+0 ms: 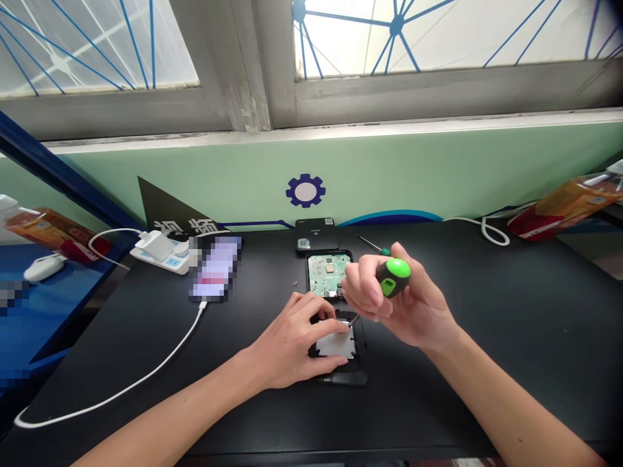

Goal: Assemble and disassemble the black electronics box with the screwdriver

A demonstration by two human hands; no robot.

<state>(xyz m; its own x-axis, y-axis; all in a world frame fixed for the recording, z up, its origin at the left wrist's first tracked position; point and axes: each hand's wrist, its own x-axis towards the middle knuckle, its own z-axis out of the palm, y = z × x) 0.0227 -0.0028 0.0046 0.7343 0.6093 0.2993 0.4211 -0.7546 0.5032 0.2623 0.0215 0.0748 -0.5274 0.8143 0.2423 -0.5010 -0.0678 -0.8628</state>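
Observation:
My right hand (389, 298) is closed around a screwdriver (398, 271) with a black and green handle. Its shaft slants down to the left, toward the upper right of a silver metal plate (333, 347) in a black casing part. My left hand (302, 337) grips this part from the left, thumb at the near side and fingers across the plate; the screwdriver's tip is hard to make out there. Just behind lies a black housing holding a green circuit board (324, 272), partly covered by my right hand. A black cover (316, 235) with stickers rests farther back.
A thin green-handled screwdriver (374, 245) lies behind my right hand. Small screws (294, 283) sit left of the board. A phone (215, 269) with a white cable (180, 353) and a power strip (163, 253) are at left. Drink bottles (564, 207) lean at both sides.

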